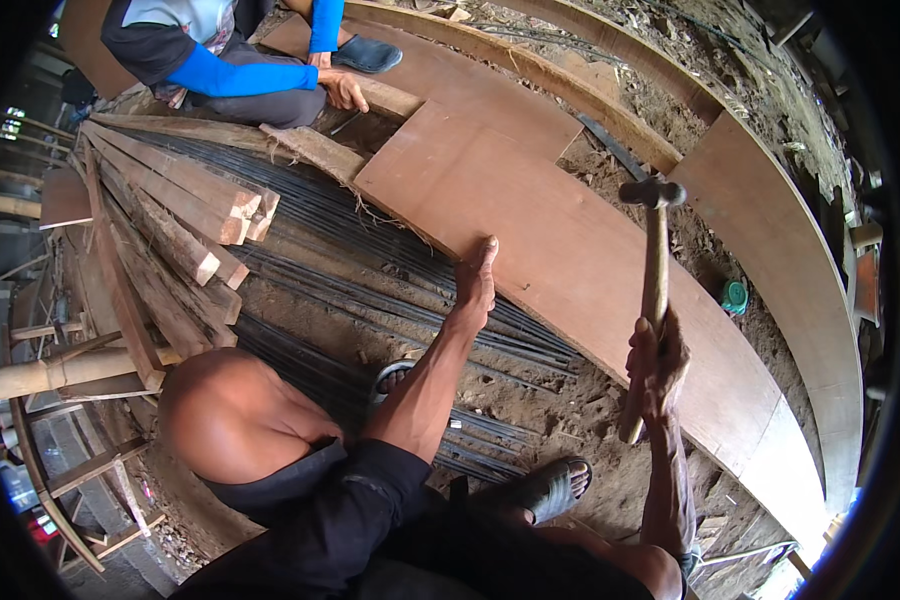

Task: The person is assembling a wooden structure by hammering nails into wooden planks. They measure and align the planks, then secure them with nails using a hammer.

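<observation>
My right hand (pixel 658 360) is wrapped round the wooden handle of a hammer (pixel 655 260), which stands upright with its dark metal head at the top. The hammer is raised over a long brown plywood sheet (pixel 580 260). At the sheet's near edge, my left hand (pixel 477 283) grips the plywood, thumb on the upper face and the other fingers mostly hidden. A small dark spot, too small to make out, shows on the sheet just right of that hand.
Across from me crouches a co-worker whose hand (pixel 345 90) rests on a timber beam (pixel 385 97). Timber lengths (pixel 170 185) are stacked at left, above dark rods (pixel 370 290) on the dirt. A curved plywood strip (pixel 770 210) and a green round object (pixel 734 297) lie at right.
</observation>
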### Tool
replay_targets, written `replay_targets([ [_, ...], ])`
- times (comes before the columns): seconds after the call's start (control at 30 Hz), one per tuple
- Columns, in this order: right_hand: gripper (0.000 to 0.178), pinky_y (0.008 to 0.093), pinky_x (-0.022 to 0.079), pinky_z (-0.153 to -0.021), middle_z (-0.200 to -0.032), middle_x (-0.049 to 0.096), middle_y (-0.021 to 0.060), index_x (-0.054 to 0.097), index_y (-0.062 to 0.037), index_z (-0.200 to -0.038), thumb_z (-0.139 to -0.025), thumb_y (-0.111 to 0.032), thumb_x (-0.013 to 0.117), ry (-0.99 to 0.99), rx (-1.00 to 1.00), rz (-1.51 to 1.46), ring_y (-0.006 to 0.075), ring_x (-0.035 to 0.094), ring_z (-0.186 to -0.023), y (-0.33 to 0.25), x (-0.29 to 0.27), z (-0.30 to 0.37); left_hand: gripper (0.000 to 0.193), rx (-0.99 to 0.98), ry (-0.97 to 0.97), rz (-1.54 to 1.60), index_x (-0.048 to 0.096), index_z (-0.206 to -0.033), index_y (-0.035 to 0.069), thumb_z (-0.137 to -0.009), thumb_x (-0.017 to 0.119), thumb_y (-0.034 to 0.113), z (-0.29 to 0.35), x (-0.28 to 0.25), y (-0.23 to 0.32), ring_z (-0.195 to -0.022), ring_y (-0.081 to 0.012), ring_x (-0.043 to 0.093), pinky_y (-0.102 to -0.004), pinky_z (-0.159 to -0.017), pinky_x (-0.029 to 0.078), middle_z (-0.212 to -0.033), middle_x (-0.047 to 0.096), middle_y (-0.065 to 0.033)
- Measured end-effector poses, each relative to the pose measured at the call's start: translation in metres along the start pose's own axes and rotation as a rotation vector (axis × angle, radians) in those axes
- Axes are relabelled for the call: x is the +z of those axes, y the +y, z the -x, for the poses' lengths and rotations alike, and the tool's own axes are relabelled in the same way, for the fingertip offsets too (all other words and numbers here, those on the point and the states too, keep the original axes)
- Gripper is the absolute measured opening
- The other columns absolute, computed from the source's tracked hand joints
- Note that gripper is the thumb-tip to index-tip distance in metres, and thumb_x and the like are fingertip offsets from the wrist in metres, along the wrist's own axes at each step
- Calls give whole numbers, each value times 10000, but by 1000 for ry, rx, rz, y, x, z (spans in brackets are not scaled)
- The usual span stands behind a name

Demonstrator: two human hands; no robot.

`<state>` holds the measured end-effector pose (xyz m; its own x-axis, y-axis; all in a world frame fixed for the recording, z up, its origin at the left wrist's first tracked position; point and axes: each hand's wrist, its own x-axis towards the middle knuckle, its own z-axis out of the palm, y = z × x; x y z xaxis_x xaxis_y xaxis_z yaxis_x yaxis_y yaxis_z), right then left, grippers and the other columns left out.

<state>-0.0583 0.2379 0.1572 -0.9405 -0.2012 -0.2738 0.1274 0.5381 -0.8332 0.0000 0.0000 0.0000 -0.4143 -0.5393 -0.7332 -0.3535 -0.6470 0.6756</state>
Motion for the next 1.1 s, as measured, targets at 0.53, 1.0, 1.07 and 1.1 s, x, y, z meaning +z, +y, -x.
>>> replay_targets([
  [0.53, 292, 315, 492, -406, -653, 586, 93, 591, 29, -895, -938, -259, 574, -262, 133, -39, 146, 573, -487, -26, -17, -172, 727, -30, -45, 27, 574, -1253, 126, -777, 716, 657, 5, 1, 2, -418, -70, 259, -252, -375, 180, -648, 330, 58],
  [1.0, 296, 328, 472, -383, -629, 592, 85, 561, -22, -795, -906, -294, 601, -509, 211, 278, 152, 558, -446, -21, -11, -222, 774, -103, 59, -10, 590, -1265, 78, -785, 697, 676, 5, 2, 0, -365, -71, 295, -257, -311, 201, -603, 382, 45],
  [1.07, 283, 331, 476, -383, -642, 592, 83, 561, -14, -832, -898, -285, 610, -510, 220, 267, 156, 567, -461, -17, -8, -215, 772, -72, 13, 14, 585, -1276, 89, -783, 701, 672, 6, 1, -2, -364, -69, 302, -257, -312, 211, -592, 371, 48],
  [1.1, 276, 335, 480, -382, -659, 592, 82, 563, -5, -877, -891, -275, 616, -619, 270, 255, 160, 576, -477, -14, -9, -211, 760, -71, 1, 36, 588, -1265, 92, -783, 703, 669, 7, 0, -2, -363, -69, 303, -255, -311, 212, -589, 371, 49],
])
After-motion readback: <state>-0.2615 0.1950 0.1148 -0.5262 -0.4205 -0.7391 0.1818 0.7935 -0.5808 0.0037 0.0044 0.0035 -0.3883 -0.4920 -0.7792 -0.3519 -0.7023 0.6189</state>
